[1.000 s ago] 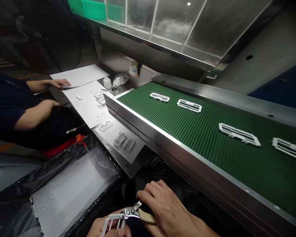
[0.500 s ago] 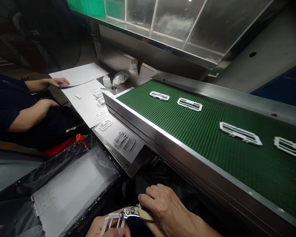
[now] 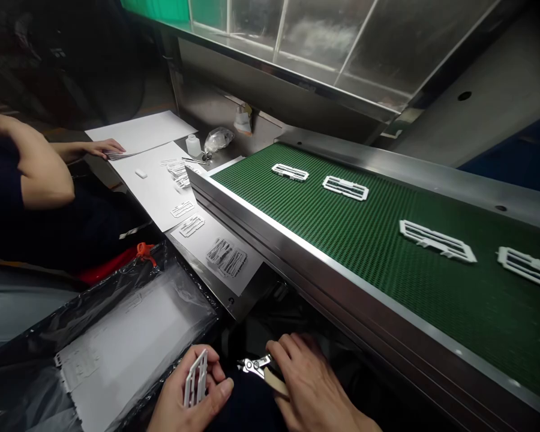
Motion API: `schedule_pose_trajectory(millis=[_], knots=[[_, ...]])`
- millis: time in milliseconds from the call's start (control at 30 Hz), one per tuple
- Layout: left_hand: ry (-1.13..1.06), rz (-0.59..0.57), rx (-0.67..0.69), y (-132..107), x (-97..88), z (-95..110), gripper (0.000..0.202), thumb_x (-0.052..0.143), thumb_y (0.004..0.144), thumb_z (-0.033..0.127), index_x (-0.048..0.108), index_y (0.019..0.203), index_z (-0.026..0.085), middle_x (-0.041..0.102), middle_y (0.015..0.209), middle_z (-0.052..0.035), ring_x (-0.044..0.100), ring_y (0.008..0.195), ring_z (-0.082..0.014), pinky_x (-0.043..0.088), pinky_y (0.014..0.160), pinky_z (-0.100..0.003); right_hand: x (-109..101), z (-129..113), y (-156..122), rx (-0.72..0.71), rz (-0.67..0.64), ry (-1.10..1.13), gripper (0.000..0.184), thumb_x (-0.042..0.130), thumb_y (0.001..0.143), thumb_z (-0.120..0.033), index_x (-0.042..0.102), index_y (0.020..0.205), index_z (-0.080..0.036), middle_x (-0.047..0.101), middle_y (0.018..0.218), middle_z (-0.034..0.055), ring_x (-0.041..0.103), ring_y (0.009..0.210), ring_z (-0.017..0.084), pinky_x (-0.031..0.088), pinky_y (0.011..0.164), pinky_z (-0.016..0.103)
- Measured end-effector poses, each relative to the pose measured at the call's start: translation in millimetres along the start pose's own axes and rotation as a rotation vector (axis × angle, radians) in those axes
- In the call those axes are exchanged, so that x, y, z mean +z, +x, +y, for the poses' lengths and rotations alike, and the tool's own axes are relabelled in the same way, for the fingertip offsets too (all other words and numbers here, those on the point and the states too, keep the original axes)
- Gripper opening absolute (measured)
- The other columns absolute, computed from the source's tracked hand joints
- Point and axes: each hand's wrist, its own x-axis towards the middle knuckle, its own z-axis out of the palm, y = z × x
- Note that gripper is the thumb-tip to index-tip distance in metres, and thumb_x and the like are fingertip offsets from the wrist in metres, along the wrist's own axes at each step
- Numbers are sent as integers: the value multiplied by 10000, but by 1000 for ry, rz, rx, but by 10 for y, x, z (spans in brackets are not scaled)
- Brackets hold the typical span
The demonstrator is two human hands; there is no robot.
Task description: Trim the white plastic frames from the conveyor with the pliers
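Note:
My left hand (image 3: 189, 399) holds a white plastic frame part (image 3: 196, 378) upright, edge-on, at the bottom of the view. Just to its right, my right hand (image 3: 308, 387) grips a pair of small cutting pliers (image 3: 257, 365) by the tan handle, jaws pointing left, apart from the part. Both hands sit below the steel edge of the green conveyor belt (image 3: 387, 252). Several more white frame parts lie on the belt, the nearest one (image 3: 436, 240) to the right.
A co-worker's arm (image 3: 31, 162) and hand (image 3: 105, 147) rest at the left on white sheets (image 3: 153, 180) with several small parts. A black plastic-lined bin (image 3: 121, 342) with a white sheet sits at lower left. A bottle and bag (image 3: 207, 143) stand behind.
The pliers have come off the white part. My left hand has lifted and turned the part upright, moving left. The co-worker's near arm has risen.

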Motion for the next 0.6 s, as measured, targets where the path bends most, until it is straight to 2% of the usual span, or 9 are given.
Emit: schedule_pose_trajectory(millis=[67, 167, 300, 400, 500, 600], knots=[[44, 7, 57, 79, 54, -63, 470, 790, 635, 501, 551, 908, 203, 597, 770, 6, 526, 650, -127, 420, 587, -232, 54, 1, -15, -17, 34, -57, 512, 484, 742, -179, 492, 1254, -177, 533, 1186, 129, 470, 1166, 321, 269, 1090, 574], [127, -33, 75, 199, 97, -164, 399, 747, 706, 471, 535, 904, 197, 570, 739, 19, 513, 646, -123, 406, 603, -240, 107, 34, -71, -63, 100, -141, 537, 499, 722, -174, 469, 1258, -180, 550, 1166, 132, 484, 1163, 353, 338, 1047, 611], [183, -50, 22, 306, 37, -307, 314, 612, 822, 457, 502, 954, 194, 559, 727, 33, 513, 588, -109, 416, 578, -239, 171, 183, -205, -126, 220, -247, 644, 521, 750, -203, 341, 1368, -196, 495, 1298, 165, 425, 1233, 412, 459, 941, 589], [135, -98, -63, 309, -2, -387, 336, 663, 774, 400, 520, 968, 165, 594, 789, 4, 546, 535, -105, 430, 521, -242, 101, 201, -261, -61, 194, -197, 604, 539, 779, -231, 371, 1360, -246, 491, 1289, 146, 449, 1214, 382, 465, 946, 557], [26, -229, -175, 268, 13, -383, 457, 664, 747, 460, 527, 1059, 156, 643, 853, -40, 586, 463, -116, 400, 430, -227, -37, 112, -259, 51, 111, -93, 471, 528, 830, -286, 462, 1295, -316, 515, 1226, 112, 499, 1152, 348, 464, 927, 539], [-162, -442, -294, 221, 22, -290, 493, 623, 808, 460, 459, 1182, 183, 692, 807, -50, 604, 427, -100, 345, 395, -168, -120, 31, -251, 93, 72, 75, 455, 530, 838, -316, 455, 1286, -280, 525, 1193, 109, 522, 1114, 311, 456, 932, 506]])
